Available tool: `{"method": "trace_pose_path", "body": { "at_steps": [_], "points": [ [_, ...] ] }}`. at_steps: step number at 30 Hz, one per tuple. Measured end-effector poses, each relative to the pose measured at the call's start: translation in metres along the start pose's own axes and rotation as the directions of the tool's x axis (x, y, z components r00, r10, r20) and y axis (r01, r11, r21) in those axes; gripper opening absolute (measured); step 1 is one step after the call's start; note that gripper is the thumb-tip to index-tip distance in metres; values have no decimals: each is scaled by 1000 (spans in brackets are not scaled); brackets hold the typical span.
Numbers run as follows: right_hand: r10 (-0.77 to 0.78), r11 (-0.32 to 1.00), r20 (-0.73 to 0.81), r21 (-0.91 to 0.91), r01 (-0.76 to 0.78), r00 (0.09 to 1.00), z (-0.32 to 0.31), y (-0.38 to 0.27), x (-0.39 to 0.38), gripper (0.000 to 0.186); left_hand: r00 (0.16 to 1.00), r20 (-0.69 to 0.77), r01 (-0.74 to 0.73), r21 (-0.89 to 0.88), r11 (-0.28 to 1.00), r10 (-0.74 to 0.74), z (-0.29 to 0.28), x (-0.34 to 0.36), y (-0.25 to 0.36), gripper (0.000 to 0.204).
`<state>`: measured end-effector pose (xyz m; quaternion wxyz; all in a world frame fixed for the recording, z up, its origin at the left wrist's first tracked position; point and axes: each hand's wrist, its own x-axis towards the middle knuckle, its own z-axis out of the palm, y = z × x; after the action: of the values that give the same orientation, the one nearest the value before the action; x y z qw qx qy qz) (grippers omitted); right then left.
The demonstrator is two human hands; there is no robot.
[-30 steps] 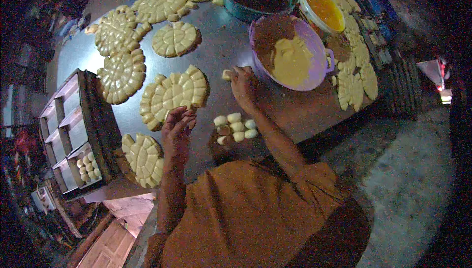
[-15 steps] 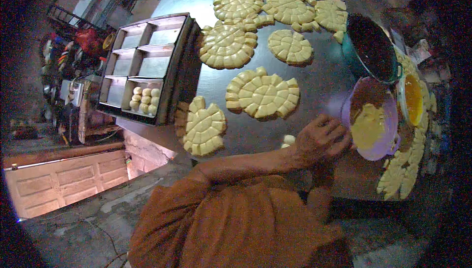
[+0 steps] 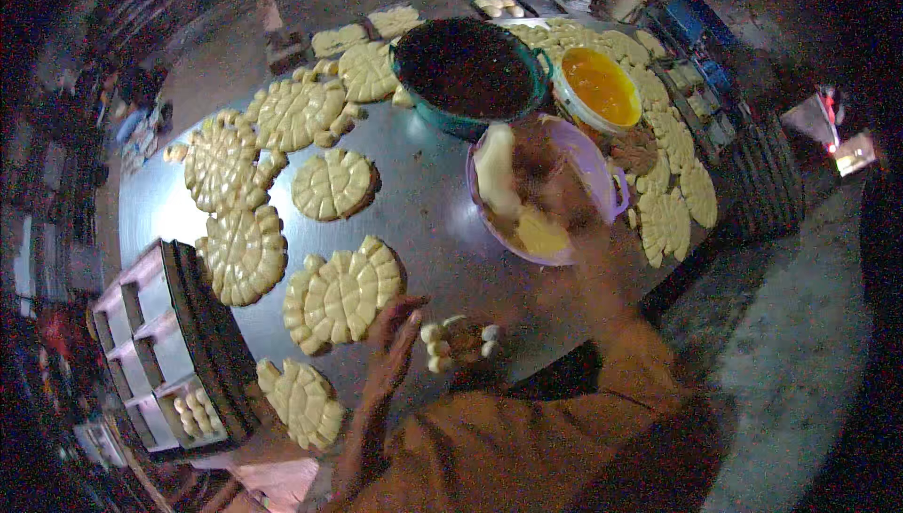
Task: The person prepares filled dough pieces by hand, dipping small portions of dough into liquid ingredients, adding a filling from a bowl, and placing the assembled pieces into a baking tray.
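In the round bowl, right hand blurred, can't tell grip; left hand loosely uncurled, empty, near smooth dough balls.

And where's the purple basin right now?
In the head view, the purple basin sits right of centre on the metal table, just below the green basin and the tub of orange liquid; the blurred right hand is at it.

A round purple plastic basin stands upright, upper right of centre. Pale-yellow creamy paste lies inside, partly blurred.
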<state>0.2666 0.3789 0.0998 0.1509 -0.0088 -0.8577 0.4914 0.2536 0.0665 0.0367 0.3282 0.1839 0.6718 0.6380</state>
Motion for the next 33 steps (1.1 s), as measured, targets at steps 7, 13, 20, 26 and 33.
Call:
{"method": "trace_pose_path", "body": {
  "at_steps": [7,13,20,26,33],
  "points": [
    [333,902,492,-414,-121,804,-63,144,192,30,969,-230,76,-58,995,-88,-44,-23,-29,21],
    [539,835,676,-506,-216,502,-44,211,232,33,916,-385,112,-23,993,-113,-59,-27,-49,18],
    [528,839,724,-524,-144,443,-53,214,247,36,935,-340,91,-43,995,-100,-51,-27,-42,17],
    [450,883,757,-456,-111,473,-69,176,227,33,954,-277,109,-33,994,-114,-40,-17,-19,16],
    [124,990,470,0,-140,874,-56,102,177,38,973,-209,48,-211,976,-93,-33,-6,-42,21]
  ]
}}
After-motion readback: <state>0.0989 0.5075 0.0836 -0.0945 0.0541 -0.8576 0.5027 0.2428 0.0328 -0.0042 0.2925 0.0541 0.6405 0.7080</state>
